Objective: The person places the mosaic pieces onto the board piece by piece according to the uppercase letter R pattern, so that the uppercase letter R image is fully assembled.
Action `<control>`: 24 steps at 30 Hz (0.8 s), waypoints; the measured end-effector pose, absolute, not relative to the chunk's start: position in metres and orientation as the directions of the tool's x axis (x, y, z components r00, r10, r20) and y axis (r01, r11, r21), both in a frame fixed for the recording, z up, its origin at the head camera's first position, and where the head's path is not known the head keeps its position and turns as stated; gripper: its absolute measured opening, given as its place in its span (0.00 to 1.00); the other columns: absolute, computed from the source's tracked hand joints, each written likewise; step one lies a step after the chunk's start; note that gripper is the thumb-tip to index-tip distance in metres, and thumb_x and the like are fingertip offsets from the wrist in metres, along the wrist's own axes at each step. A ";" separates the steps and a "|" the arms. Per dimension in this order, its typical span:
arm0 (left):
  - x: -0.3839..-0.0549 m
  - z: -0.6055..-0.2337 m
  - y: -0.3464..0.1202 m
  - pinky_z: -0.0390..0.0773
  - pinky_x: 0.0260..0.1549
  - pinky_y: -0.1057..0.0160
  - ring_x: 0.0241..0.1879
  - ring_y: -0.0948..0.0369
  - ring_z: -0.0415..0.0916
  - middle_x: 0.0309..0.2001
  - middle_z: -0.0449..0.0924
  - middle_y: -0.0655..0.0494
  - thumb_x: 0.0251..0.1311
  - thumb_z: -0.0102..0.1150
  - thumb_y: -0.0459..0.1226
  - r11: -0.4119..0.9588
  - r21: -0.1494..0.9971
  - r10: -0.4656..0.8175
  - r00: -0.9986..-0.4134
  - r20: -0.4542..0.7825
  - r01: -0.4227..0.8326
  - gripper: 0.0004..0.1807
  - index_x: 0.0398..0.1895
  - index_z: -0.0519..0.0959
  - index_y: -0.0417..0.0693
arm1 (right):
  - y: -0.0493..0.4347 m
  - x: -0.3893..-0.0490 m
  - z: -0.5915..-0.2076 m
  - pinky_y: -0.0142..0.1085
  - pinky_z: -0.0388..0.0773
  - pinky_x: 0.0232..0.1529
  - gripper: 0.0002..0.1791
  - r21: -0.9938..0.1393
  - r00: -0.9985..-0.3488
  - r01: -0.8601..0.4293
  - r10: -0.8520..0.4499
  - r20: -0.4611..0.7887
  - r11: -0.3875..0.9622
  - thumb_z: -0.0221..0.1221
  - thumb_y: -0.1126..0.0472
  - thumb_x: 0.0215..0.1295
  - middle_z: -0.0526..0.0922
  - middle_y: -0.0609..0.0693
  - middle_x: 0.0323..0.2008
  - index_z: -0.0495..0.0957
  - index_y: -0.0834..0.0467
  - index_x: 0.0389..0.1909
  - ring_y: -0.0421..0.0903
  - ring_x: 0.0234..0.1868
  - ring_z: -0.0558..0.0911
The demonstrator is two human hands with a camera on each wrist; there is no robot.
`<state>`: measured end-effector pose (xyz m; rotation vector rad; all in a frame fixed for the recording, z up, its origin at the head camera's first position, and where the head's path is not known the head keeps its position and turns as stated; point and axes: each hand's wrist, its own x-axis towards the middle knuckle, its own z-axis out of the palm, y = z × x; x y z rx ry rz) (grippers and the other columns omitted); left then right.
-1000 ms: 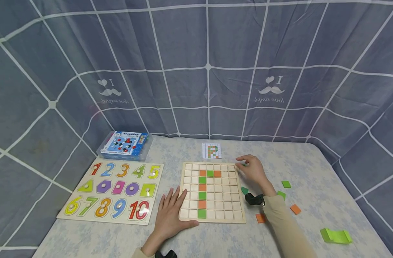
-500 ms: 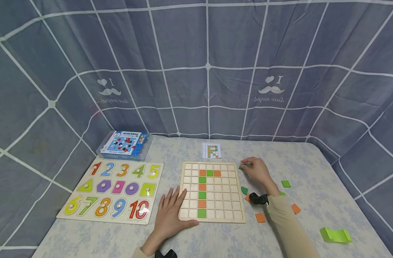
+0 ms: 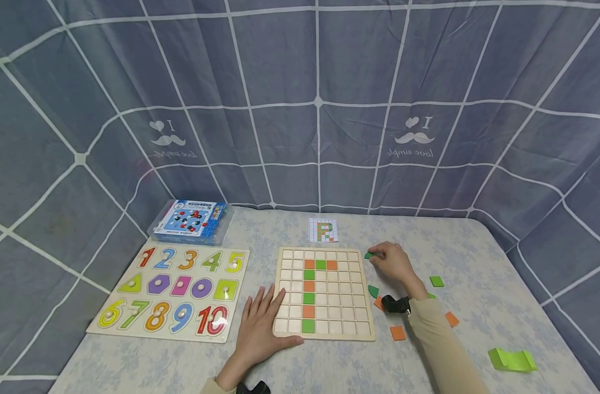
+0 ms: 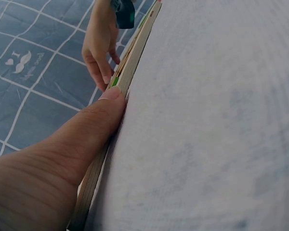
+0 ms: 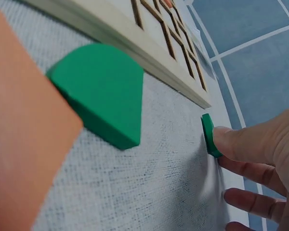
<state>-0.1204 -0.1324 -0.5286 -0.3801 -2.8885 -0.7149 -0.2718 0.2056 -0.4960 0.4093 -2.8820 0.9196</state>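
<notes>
My left hand (image 3: 261, 331) rests at the lower left of a wooden grid board (image 3: 343, 301), fingers spread along the left edge. Its thumb (image 4: 98, 113) lies against the board's near edge in the left wrist view. On the board, orange and green square tiles form a column with a short row at its top. Just off the board's upper right corner, my right hand (image 3: 394, 264) pinches a small green block (image 5: 209, 135) between thumb and forefinger. A green round-edged block (image 5: 101, 94) lies beside the board, against an orange tile (image 5: 24, 130).
A pattern card (image 3: 323, 230) lies behind the board. Left of it are a number puzzle board (image 3: 169, 293) and a boxed set (image 3: 190, 221). Right of the arm lie a green tile (image 3: 437, 281), an orange tile (image 3: 452, 319) and a lime-green curved block (image 3: 512, 360).
My right hand has drawn back slightly to the right from the board's upper right corner, with the green block at its fingertips. An orange tile beside the wrist has come into view. The left hand stays put.
</notes>
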 end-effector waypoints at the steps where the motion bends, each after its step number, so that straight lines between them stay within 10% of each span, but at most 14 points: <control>1: -0.120 -0.529 -0.132 0.43 0.64 0.42 0.71 0.45 0.44 0.70 0.56 0.44 0.36 0.61 0.72 0.855 0.439 0.209 -0.958 0.195 0.276 0.59 0.71 0.63 0.49 | 0.206 -0.272 -0.496 0.56 0.64 0.55 0.12 -0.549 -0.960 -0.279 -0.225 0.165 0.788 0.62 0.66 0.61 0.80 0.61 0.44 0.83 0.66 0.44 0.58 0.40 0.75; 6: -0.121 -0.528 -0.132 0.43 0.64 0.41 0.71 0.45 0.44 0.70 0.56 0.44 0.36 0.61 0.72 0.857 0.436 0.210 -0.958 0.193 0.276 0.59 0.71 0.63 0.49 | 0.204 -0.274 -0.493 0.51 0.72 0.37 0.10 -0.490 -0.969 -0.247 -0.200 0.147 0.836 0.64 0.64 0.59 0.81 0.58 0.44 0.85 0.61 0.41 0.56 0.39 0.75; 24: -0.120 -0.527 -0.132 0.43 0.64 0.42 0.71 0.45 0.44 0.71 0.56 0.45 0.36 0.60 0.73 0.864 0.430 0.205 -0.963 0.176 0.262 0.59 0.71 0.63 0.49 | 0.204 -0.274 -0.484 0.44 0.73 0.28 0.07 -0.438 -0.982 -0.188 -0.164 0.092 0.879 0.69 0.60 0.53 0.77 0.49 0.29 0.82 0.55 0.32 0.48 0.30 0.75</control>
